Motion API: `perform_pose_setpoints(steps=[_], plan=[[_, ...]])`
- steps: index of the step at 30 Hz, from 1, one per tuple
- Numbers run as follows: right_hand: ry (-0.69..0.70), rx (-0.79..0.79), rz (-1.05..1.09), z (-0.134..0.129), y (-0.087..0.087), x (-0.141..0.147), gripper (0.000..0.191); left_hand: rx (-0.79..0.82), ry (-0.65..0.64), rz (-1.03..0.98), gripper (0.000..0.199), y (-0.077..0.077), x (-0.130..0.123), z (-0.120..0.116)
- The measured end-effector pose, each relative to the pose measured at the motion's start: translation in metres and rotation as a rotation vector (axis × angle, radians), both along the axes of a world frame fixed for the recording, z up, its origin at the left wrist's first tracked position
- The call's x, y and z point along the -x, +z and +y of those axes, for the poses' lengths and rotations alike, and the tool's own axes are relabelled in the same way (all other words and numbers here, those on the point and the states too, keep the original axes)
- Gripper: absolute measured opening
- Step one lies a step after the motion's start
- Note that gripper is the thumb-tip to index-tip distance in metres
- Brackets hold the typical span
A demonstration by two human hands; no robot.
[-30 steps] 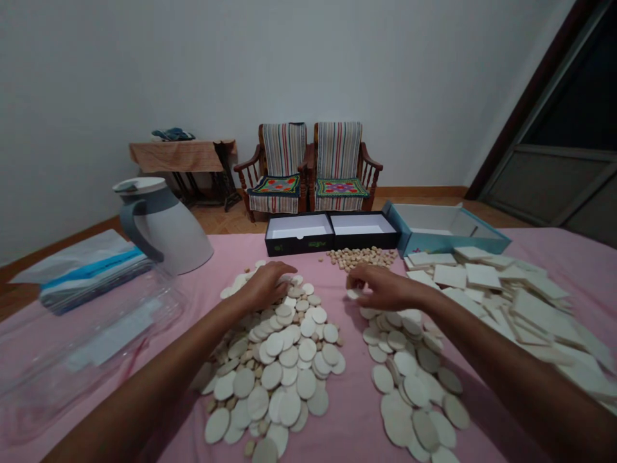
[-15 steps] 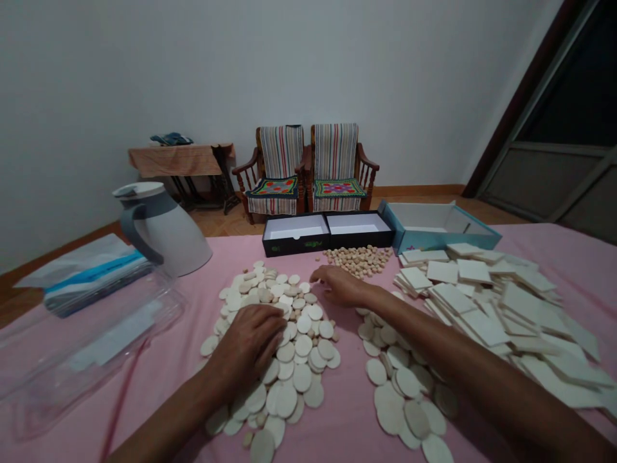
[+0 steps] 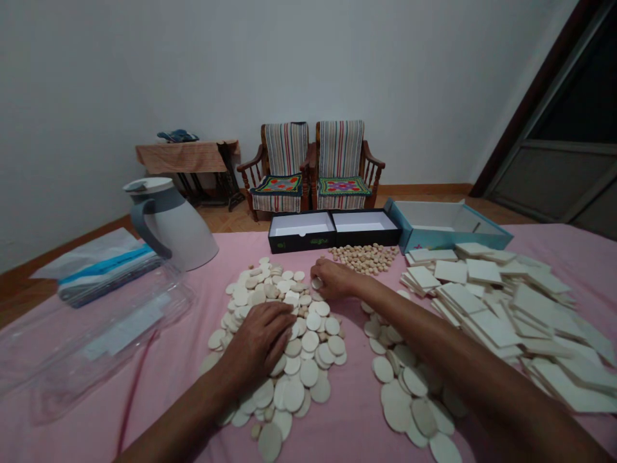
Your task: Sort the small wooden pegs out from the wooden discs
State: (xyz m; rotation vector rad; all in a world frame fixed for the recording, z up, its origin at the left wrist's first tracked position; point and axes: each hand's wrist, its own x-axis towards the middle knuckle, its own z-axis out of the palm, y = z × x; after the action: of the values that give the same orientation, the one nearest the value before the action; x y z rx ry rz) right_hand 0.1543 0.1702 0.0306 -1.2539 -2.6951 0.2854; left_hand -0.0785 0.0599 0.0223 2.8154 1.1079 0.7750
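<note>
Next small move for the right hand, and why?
I'd have the right hand carry the disc at its fingertips to the right-hand disc pile. That pile looks like discs only, while the heap under the left hand mixes discs with small wooden pieces.

Square tiles (image 3: 486, 308) lie right of the round discs (image 3: 308, 373), before boxes (image 3: 301, 239).

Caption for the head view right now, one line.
Left hand over the larger pile of discs, right hand at its far edge, beads beyond.
</note>
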Motion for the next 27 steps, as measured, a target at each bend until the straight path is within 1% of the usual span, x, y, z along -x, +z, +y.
perform_pose_setpoints(steps=[1,3,5,7,8,10,12,13,14,17,19,21,23,27], plan=[[-0.026,0.004,-0.001,-0.007,0.007,-0.008,0.025,0.002,0.000,0.001,0.025,0.000,0.000,0.000],[-0.034,0.052,0.004,-0.022,0.025,-0.032,0.025,0.005,-0.002,0.003,0.025,0.000,0.001,-0.001],[-0.038,0.158,-0.014,-0.039,0.043,-0.062,0.024,0.006,-0.002,0.000,0.024,0.000,0.001,0.000],[-0.056,0.258,0.007,-0.054,0.058,-0.089,0.029,0.000,-0.009,-0.005,0.024,0.000,0.001,0.000],[-0.039,0.322,-0.001,-0.059,0.063,-0.099,0.030,-0.005,-0.012,-0.008,0.024,-0.001,0.001,0.001],[-0.027,0.377,0.018,-0.065,0.068,-0.107,0.029,-0.012,-0.018,-0.011,0.024,0.000,0.001,0.002],[-0.045,0.359,0.059,-0.065,0.065,-0.096,0.021,-0.011,-0.021,-0.008,0.024,0.000,0.001,0.002],[-0.061,0.333,0.085,-0.064,0.061,-0.085,0.018,-0.008,-0.020,-0.005,0.024,0.000,0.001,0.002],[-0.064,0.318,0.112,-0.063,0.056,-0.071,0.019,-0.004,-0.020,0.000,0.024,0.001,0.001,0.002],[0.064,0.256,0.187,-0.062,0.037,-0.031,0.036,0.000,-0.018,0.009,0.025,0.000,0.002,0.001],[0.129,0.217,0.188,-0.062,0.028,-0.015,0.038,-0.003,-0.019,0.003,0.025,-0.002,0.003,0.001],[0.158,0.195,0.181,-0.062,0.021,-0.008,0.034,-0.006,-0.026,-0.003,0.025,-0.003,0.003,0.001],[0.171,0.187,0.191,-0.062,0.018,-0.007,0.032,-0.010,-0.035,-0.006,0.025,-0.003,0.004,0.001],[0.143,0.205,0.237,-0.060,0.015,-0.006,0.028,-0.021,-0.048,0.003,0.024,0.000,0.003,0.001]])
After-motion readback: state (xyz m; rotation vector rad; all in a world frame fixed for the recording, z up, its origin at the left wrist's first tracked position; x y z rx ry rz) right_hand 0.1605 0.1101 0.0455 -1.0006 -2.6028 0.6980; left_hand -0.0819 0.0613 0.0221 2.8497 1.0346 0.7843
